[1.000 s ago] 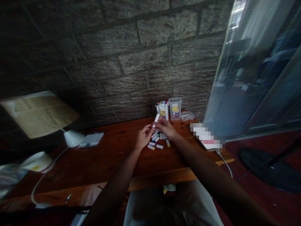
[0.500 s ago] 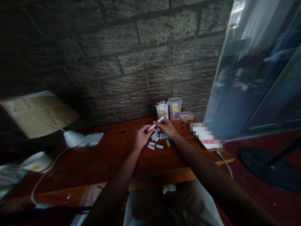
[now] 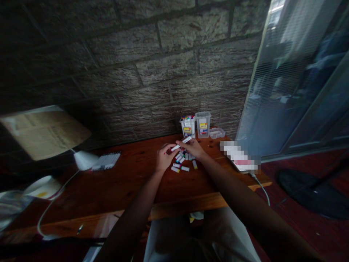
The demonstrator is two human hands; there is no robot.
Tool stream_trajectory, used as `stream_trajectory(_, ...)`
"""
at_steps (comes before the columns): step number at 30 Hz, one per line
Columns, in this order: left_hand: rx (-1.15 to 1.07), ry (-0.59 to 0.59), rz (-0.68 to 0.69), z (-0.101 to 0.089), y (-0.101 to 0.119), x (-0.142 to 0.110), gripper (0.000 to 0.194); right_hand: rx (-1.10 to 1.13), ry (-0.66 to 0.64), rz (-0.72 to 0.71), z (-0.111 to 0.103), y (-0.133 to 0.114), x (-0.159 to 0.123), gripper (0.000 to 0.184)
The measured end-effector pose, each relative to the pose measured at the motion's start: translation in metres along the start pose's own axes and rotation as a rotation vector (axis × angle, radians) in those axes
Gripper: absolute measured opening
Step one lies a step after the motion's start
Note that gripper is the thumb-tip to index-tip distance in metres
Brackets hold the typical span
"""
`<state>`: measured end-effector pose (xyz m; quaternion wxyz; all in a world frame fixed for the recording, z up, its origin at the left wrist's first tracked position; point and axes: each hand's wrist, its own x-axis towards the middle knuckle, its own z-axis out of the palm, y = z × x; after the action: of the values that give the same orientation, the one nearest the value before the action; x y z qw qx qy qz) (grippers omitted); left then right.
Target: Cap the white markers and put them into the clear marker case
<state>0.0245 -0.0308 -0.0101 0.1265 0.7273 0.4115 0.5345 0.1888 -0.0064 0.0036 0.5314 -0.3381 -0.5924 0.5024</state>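
Observation:
A white marker [image 3: 182, 143] is held at a slant over the table, spanning both hands. My left hand [image 3: 164, 158] is closed round its lower left end, with a bit of red showing by the fingers. My right hand [image 3: 194, 148] grips the upper right part of the barrel, thumb and fingers pressed together. Below the hands lie several short white pieces with coloured ends, like marker caps [image 3: 185, 169], some in a loose heap partly hidden by the right hand. Whether the marker's tip is covered is too small to tell.
Against the stone wall stand a clear box packed with markers [image 3: 188, 127], a second clear box [image 3: 203, 125] and a clear lid [image 3: 217, 133]. A row of white pens [image 3: 106, 161], a lamp [image 3: 46, 133] and a cup [image 3: 43, 187] are left; a blurred-out white object [image 3: 241, 160] with a cable lies right.
The marker lies at a slightly flatter slant, and my right hand has shifted a little around it. Both hands still hold it over the same spot.

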Motion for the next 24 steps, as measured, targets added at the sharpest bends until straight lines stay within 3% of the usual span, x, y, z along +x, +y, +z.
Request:
stream_trajectory(6, -0.029, -0.008, -0.002, 0.001, -0.0018, -0.0002, 0.021, -0.004, -0.097, -0.028, 0.0028, 0.0058, 0.0018, 0.035)
stream_trajectory(10, -0.016, 0.001, -0.032, 0.0023, 0.0015, -0.0001, 0.024, 0.049, -0.059, -0.045, 0.0035, 0.0065, 0.0026, 0.033)
stream_trajectory(16, -0.002, -0.007, -0.068, 0.0021, 0.0046, 0.0004, 0.029, 0.142, 0.09, 0.065, 0.0019, 0.0012, 0.0026, 0.038)
stream_trajectory(24, -0.095, -0.026, -0.077, 0.0063, -0.0034, -0.0009, 0.03, 0.138, 0.055, 0.066, 0.0016, 0.0039, 0.0025, 0.045)
